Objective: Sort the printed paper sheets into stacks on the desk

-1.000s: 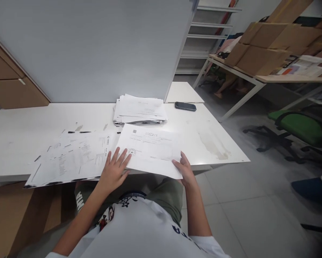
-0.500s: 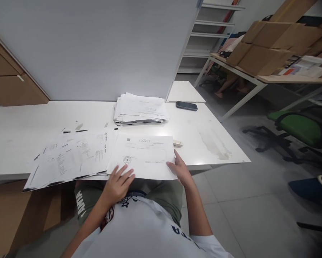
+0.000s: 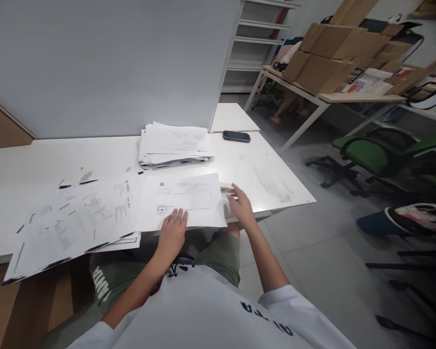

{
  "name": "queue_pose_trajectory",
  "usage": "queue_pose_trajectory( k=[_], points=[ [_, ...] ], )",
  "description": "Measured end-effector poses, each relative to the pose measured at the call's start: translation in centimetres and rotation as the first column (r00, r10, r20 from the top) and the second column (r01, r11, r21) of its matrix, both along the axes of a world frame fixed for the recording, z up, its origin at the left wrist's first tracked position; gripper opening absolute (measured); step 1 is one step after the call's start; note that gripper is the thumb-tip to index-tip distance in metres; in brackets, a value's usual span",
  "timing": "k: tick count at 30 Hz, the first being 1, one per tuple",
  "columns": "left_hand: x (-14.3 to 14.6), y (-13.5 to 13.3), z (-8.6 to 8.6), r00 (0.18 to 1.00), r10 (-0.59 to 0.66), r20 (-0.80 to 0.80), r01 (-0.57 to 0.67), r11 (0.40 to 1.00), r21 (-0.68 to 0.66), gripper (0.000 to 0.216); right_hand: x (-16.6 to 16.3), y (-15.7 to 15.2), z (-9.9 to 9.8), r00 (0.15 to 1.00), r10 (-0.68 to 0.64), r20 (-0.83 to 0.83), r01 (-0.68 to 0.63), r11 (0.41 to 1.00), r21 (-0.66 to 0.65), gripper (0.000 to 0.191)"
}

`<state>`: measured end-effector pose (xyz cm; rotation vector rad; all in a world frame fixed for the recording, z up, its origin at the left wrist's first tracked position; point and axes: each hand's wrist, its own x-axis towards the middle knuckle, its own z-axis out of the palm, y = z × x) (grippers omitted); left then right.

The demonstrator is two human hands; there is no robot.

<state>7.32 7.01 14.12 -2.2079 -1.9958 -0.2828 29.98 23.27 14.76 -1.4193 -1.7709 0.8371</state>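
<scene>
A printed sheet with a round stamp [image 3: 183, 199] lies flat at the near edge of the white desk [image 3: 268, 177]. My left hand [image 3: 173, 231] rests on its near edge, fingers stretched flat. My right hand [image 3: 240, 206] is off the sheet at its right side, fingers spread, reaching over a small pale object [image 3: 226, 186] that pokes out beside the paper. Left of the sheet lies a spread of printed pages [image 3: 72, 218] overhanging the desk edge. A thick stack of papers [image 3: 174, 144] sits farther back.
A dark phone [image 3: 236, 136] lies behind the stack, near a grey partition wall [image 3: 112, 63]. To the right are green office chairs [image 3: 366, 155], a table with cardboard boxes [image 3: 327, 53], white shelving, and a bag on the floor [image 3: 417, 218].
The stamped sheet went from held and tilted to lying flat on the desk. My right hand let go of it and moved right toward the small pale object. The view swung right.
</scene>
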Motion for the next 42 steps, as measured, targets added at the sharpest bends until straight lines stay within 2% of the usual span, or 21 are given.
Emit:
queue_pose_trajectory(
  k=[2,3,5,8,11,14,17,22,24,29,33,37,42],
  points=[
    [0.3,-0.1,0.0,1.000,-0.002,0.002,0.002,1.000,0.008,0.065,0.4,0.7,-0.2,0.993,0.004,0.115,-0.028,0.976,0.215,0.052],
    [0.4,-0.1,0.1,1.000,-0.017,0.001,0.017,1.000,0.017,0.068,0.4,1.1,-0.4,0.984,0.022,0.179,-0.072,0.958,0.279,0.051],
    [0.8,0.1,0.2,0.998,-0.068,0.003,0.067,0.997,0.036,0.073,0.1,1.9,-1.0,0.955,0.063,0.288,-0.160,0.931,0.327,0.049],
    [1.0,1.2,0.3,0.989,-0.149,0.023,0.148,0.989,0.024,0.072,-0.1,3.2,-2.1,0.925,0.076,0.372,-0.191,0.940,0.283,0.047],
    [0.8,2.3,-0.1,0.967,-0.247,0.056,0.249,0.968,-0.038,0.069,1.0,4.6,-3.1,0.942,-0.012,0.335,-0.076,0.966,0.248,0.045],
    [0.7,2.8,-0.5,0.948,-0.313,0.056,0.316,0.947,-0.059,0.066,3.2,5.6,-3.8,0.974,-0.090,0.208,0.033,0.964,0.265,0.043],
    [1.0,2.8,-0.6,0.955,-0.294,0.047,0.295,0.955,-0.029,0.065,4.9,5.9,-4.2,0.990,-0.086,0.114,0.054,0.963,0.262,0.041],
    [1.8,2.8,-0.2,0.951,-0.305,0.046,0.307,0.951,-0.032,0.066,5.2,5.8,-4.1,0.991,0.063,0.114,-0.088,0.969,0.233,0.036],
    [2.0,2.8,-0.1,0.949,-0.311,0.056,0.313,0.949,-0.039,0.067,5.0,5.8,-4.0,0.989,0.082,0.122,-0.110,0.965,0.238,0.036],
    [1.8,2.2,-0.7,0.954,-0.260,0.151,0.259,0.966,0.027,0.075,5.1,5.8,-4.5,0.990,-0.039,0.133,0.000,0.959,0.285,0.039],
    [1.6,1.9,-1.1,0.946,-0.241,0.218,0.228,0.970,0.085,0.080,5.3,6.1,-4.9,0.991,-0.105,0.081,0.085,0.973,0.215,0.043],
    [1.6,2.3,-1.1,0.936,-0.309,0.168,0.309,0.951,0.028,0.075,5.2,6.5,-4.7,0.996,-0.083,0.022,0.079,0.984,0.158,0.039],
    [1.9,2.7,-0.9,0.915,-0.375,0.147,0.381,0.924,-0.015,0.072,4.8,6.1,-4.0,0.996,-0.084,0.036,0.077,0.982,0.173,0.037]
  ],
)
